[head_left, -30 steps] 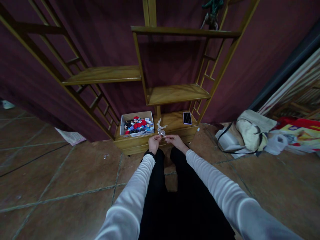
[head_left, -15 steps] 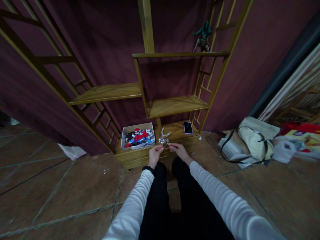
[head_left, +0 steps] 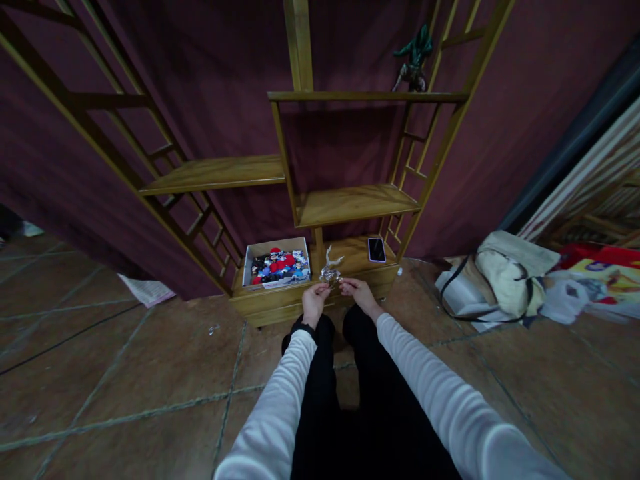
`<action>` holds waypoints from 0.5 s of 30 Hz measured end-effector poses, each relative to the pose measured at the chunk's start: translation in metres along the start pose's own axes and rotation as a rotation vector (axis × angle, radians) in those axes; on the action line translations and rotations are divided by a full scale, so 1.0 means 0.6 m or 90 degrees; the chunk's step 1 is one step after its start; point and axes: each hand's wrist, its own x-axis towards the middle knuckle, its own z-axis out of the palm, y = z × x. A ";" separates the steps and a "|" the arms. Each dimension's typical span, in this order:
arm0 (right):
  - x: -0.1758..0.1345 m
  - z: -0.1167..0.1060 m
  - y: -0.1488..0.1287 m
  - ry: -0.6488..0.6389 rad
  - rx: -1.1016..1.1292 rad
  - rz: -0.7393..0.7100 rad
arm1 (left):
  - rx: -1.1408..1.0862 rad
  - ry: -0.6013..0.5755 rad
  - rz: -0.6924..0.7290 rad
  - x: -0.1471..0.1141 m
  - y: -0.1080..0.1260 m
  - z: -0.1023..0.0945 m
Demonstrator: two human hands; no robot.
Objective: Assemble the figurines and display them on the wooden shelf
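Note:
Between my two hands is a small shiny, glassy figurine (head_left: pixel 330 272) with pale antler-like branches pointing up, like a deer. My left hand (head_left: pixel 313 300) pinches its lower left side between thumb and fingers. From the other side, my right hand (head_left: pixel 361 295) has its fingertips closed at the figurine's lower right edge. It is held at the front edge of the low wooden cabinet top (head_left: pixel 345 248), and its base is partly hidden by my fingers.
An open cardboard box (head_left: pixel 247 272) of small colourful figures stands to the left on the cabinet. A phone (head_left: pixel 377 250) lies to the right. Wooden shelves (head_left: pixel 357 205) rise above, with a green figure (head_left: pixel 414 59) on one. Bags (head_left: pixel 510 277) sit on the floor at right.
The camera view has tilted slightly, so the shelves appear higher. My left hand has come a little closer to my right; both still hold the figurine.

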 end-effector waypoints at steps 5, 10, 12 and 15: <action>-0.007 0.004 -0.005 -0.009 0.005 0.011 | 0.019 0.006 -0.013 0.003 -0.003 -0.003; -0.014 0.006 -0.008 -0.022 -0.002 0.011 | 0.023 0.005 -0.035 0.001 -0.002 -0.006; -0.014 0.006 -0.009 -0.018 -0.008 0.010 | 0.023 -0.001 -0.038 -0.001 0.001 -0.006; -0.013 0.004 -0.009 -0.007 -0.017 0.014 | 0.026 -0.014 -0.039 -0.005 0.005 -0.005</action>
